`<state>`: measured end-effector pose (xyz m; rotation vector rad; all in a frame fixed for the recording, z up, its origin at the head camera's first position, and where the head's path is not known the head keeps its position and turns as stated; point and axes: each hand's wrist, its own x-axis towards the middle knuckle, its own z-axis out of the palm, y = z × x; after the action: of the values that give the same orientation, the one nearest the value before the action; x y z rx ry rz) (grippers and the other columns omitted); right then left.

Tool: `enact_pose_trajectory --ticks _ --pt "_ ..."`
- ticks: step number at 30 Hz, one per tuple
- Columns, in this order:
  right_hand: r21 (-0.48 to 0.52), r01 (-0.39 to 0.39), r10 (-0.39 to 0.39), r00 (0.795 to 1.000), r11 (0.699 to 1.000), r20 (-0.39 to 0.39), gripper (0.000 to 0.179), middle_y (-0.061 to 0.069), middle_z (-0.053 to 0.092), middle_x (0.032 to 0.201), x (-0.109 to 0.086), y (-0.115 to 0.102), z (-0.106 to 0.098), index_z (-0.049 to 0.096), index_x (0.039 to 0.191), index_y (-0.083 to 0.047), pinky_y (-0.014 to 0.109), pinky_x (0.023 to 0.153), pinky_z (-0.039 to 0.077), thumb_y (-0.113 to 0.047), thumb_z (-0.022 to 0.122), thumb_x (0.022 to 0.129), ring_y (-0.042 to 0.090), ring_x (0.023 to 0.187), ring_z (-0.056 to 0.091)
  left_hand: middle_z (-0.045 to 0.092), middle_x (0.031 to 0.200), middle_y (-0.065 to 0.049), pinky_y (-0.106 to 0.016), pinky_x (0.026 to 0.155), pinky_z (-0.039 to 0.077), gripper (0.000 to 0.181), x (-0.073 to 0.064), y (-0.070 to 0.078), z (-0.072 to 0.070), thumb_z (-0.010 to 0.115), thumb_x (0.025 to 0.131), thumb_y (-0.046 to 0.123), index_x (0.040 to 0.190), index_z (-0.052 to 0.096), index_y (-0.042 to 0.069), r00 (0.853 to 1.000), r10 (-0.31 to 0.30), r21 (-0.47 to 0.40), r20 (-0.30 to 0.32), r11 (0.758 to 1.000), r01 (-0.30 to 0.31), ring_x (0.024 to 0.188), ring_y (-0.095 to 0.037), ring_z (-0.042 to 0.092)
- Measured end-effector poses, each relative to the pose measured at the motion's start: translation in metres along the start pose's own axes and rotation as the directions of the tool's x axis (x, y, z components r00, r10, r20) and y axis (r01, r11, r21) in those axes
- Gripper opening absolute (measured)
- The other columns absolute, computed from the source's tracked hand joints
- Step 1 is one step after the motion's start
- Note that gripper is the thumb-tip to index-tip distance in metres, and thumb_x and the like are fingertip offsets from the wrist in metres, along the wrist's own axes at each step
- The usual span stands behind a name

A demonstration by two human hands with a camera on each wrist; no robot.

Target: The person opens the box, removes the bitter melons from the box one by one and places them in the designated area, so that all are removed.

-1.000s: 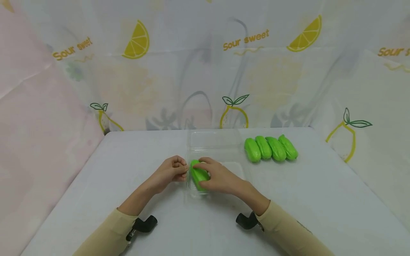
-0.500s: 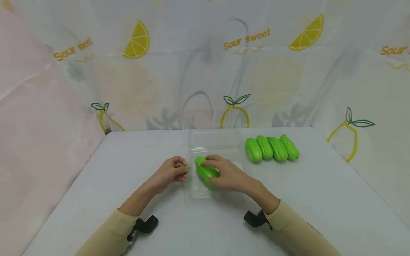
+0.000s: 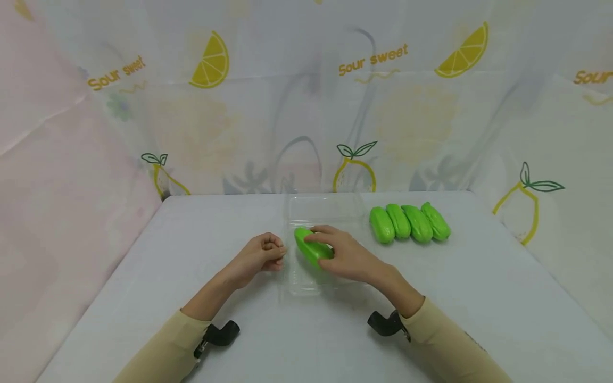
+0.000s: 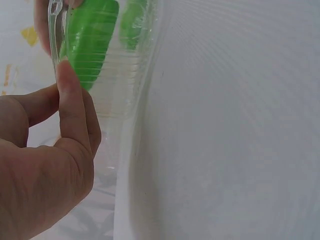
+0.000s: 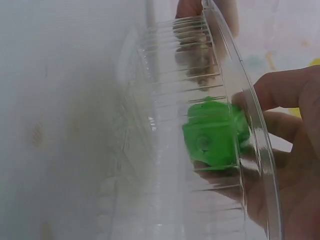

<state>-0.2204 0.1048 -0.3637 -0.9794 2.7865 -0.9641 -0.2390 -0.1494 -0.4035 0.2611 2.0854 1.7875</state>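
Note:
A clear plastic clamshell box (image 3: 301, 291) stands on the white table with its lid (image 3: 325, 205) folded back away from me. My left hand (image 3: 256, 259) pinches the box's left rim between thumb and fingers, as the left wrist view shows. With thumb and fingers curled round it, my right hand (image 3: 349, 256) holds a shiny, bright green oblong piece (image 3: 310, 247), shaped like a small melon. The piece slants inside the box base, its far end pointing left. Through the clear wall (image 5: 165, 210) in the right wrist view, the end of the green piece (image 5: 212, 137) faces the camera.
Several similar green pieces (image 3: 409, 223) lie side by side in a row at the back right, beyond the box. A fabric backdrop (image 3: 287, 106) printed with lemons hangs behind the table's far edge. A black wrist camera mount (image 3: 222, 334) hangs at each sleeve.
My right hand has shifted the green piece from the box's left side toward its middle and slightly away from me, tilting it more. My left hand stays at the rim.

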Motion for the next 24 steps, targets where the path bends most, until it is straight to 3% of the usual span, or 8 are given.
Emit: enact_pose_trajectory --ticks 7,15,24 --pt "0.031 -0.01 0.011 0.999 0.999 -0.039 0.048 0.007 0.05 0.148 -0.006 0.008 -0.014 0.062 0.133 -0.017 0.035 0.09 0.051 -0.011 0.063 0.086 0.025 0.128 0.056 0.056 0.083 -0.001 -0.021 0.067 0.057 0.018 0.0 0.0 0.0 0.058 0.099 0.012 0.109 0.047 0.001 1.0 -0.005 -0.004 -0.016 1.0 0.005 0.073 -0.009 0.058" --pt "0.107 -0.005 0.012 0.998 0.994 -0.067 0.047 0.011 0.047 0.15 -0.015 0.02 -0.029 0.06 0.135 -0.014 0.049 0.095 0.053 -0.009 0.061 0.088 0.031 0.132 0.052 0.055 0.084 -0.002 -0.021 0.067 0.057 0.018 0.0 0.0 0.001 0.058 0.099 0.011 0.109 0.047 0.001 1.0 -0.005 -0.003 -0.017 1.0 0.005 0.074 -0.01 0.058" --pt "0.088 -0.041 0.052 0.99 0.995 -0.128 0.047 0.01 0.049 0.15 -0.025 0.033 -0.043 0.061 0.134 -0.013 0.049 0.096 0.055 -0.007 0.063 0.088 0.032 0.134 0.051 0.055 0.082 0.0 -0.021 0.068 0.057 0.019 0.0 0.0 0.0 0.059 0.098 0.01 0.108 0.046 0.001 1.0 0.017 -0.008 0.002 1.0 -0.017 0.074 -0.009 0.057"
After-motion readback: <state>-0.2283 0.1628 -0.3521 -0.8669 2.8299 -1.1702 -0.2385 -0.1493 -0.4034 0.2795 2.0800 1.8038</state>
